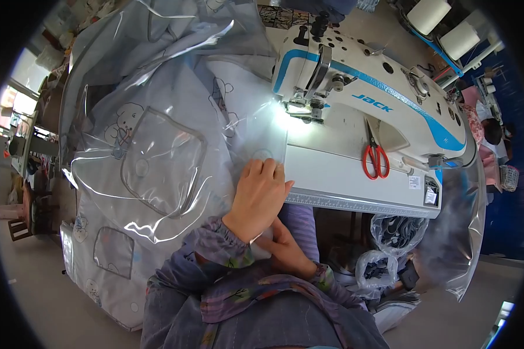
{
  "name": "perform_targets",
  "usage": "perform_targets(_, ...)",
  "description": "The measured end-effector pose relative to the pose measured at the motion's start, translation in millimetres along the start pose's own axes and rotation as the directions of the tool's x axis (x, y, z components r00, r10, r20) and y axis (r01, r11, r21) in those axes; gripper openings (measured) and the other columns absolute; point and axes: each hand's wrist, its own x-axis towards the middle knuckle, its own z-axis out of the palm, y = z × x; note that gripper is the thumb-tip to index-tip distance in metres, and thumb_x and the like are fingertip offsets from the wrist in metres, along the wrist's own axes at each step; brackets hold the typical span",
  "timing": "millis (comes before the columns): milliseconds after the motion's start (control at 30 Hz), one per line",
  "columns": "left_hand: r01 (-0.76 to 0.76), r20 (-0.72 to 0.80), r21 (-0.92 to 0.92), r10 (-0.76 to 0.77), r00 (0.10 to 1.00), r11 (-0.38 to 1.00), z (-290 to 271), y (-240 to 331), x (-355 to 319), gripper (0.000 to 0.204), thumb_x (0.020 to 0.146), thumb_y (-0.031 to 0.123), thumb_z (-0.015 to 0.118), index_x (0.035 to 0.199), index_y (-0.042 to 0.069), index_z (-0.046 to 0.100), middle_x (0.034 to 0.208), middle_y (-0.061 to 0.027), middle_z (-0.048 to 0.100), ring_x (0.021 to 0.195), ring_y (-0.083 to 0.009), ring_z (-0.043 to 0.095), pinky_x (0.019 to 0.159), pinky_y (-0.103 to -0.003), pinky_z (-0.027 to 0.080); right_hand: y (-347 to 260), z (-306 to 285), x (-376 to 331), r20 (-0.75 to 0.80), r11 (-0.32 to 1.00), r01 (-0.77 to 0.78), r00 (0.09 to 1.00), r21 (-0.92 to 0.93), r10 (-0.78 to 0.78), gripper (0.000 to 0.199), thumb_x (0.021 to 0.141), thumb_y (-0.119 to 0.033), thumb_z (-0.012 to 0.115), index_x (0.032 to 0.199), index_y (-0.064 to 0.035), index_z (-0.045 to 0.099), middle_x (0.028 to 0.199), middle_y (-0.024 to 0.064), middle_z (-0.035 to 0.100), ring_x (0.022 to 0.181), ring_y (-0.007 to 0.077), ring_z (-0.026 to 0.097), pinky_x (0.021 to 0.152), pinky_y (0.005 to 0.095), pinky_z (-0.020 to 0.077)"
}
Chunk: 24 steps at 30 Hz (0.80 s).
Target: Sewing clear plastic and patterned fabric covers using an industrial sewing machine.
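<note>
A large sheet of clear plastic over pale grey cartoon-printed fabric [174, 87] spreads across the left side and up to the sewing machine [367, 87]. My left hand [257, 195] lies on its right edge at the front of the machine bed, fingers bent and close together, gripping the material. Just below, partly under the left wrist, my right hand [290, 251] has its thumb and fingers closed on a hanging fold of the same sheet. Its fingertips are partly hidden. The lit presser foot [311, 119] stands beyond my left hand, near the sheet's edge.
Red-handled scissors [376, 160] lie on the machine bed, behind a ruler strip [361, 205] along its front edge. Plastic bags of dark pieces [397, 232] hang below the bed. White thread cones [428, 16] stand at the back right. Clear plastic [457, 238] drapes at the right.
</note>
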Motion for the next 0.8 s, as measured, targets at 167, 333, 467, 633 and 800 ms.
perform_targets(167, -0.041, -0.093, 0.249, 0.066, 0.993, 0.968, 3.1, 6.5, -14.9, 0.041, 0.088, 0.015, 0.064, 0.124, -0.004, 0.068, 0.124, -0.0142, 0.066, 0.12, -0.0304, 0.062, 0.114, -0.05, 0.042, 1.1, -9.7, 10.4, -0.053, 0.998, 0.052, 0.997, 0.041, -0.05, 0.076, 0.104, -0.001, 0.06, 0.166, -0.0019, 0.017, 0.164, 0.011, 0.036, 0.147, 0.0179, 0.04, 0.118, 0.034, 0.039)
perform_targets(333, -0.097, -0.13, 0.181, 0.121, 0.984, 0.979, 6.1, -11.2, -3.6, 0.042, 0.088, 0.013, 0.061, 0.127, -0.004, 0.066, 0.13, -0.0139, 0.066, 0.127, -0.0254, 0.061, 0.117, -0.05, 0.041, 4.2, -14.0, 3.0, 0.078, 0.881, 0.195, 0.981, -0.432, -0.179, 0.07, 0.106, -0.003, 0.059, 0.165, -0.0006, 0.022, 0.162, 0.0108, 0.037, 0.145, 0.0166, 0.041, 0.116, 0.031, 0.039)
perform_targets(467, -0.079, -0.118, 0.132, 0.095, 0.989, 0.988, 6.0, -10.1, -0.4, 0.043, 0.089, 0.013, 0.06, 0.129, -0.003, 0.065, 0.132, -0.0133, 0.065, 0.128, -0.0244, 0.061, 0.118, -0.053, 0.039, 0.6, -17.1, 0.1, 0.044, 0.981, 0.064, 0.997, -0.181, -0.057, 0.068, 0.107, -0.003, 0.057, 0.165, -0.0005, 0.022, 0.161, 0.01, 0.037, 0.144, 0.0149, 0.04, 0.114, 0.0287, 0.0386)
perform_targets(633, -0.063, -0.103, 0.196, 0.085, 0.991, 0.979, 7.5, -7.6, -0.7, 0.042, 0.09, 0.013, 0.06, 0.128, -0.003, 0.066, 0.132, -0.0141, 0.065, 0.128, -0.0253, 0.061, 0.118, -0.05, 0.04, 0.8, -18.4, 5.0, -0.055, 0.986, 0.101, 0.993, -0.129, -0.109, 0.066, 0.108, -0.003, 0.054, 0.165, -0.0012, 0.022, 0.162, 0.0092, 0.035, 0.145, 0.0147, 0.036, 0.116, 0.029, 0.0356)
perform_targets(800, -0.109, -0.158, 0.118, 0.127, 0.979, 0.987, 12.7, -19.8, 10.1, 0.042, 0.091, 0.012, 0.059, 0.129, -0.003, 0.066, 0.132, -0.0151, 0.066, 0.128, -0.0264, 0.061, 0.117, -0.048, 0.042, 3.8, -13.3, -1.7, -0.099, 0.913, -0.004, 0.994, -0.409, -0.04, 0.065, 0.109, -0.004, 0.052, 0.166, -0.0032, 0.021, 0.164, 0.0099, 0.032, 0.149, 0.0172, 0.032, 0.122, 0.0322, 0.03)
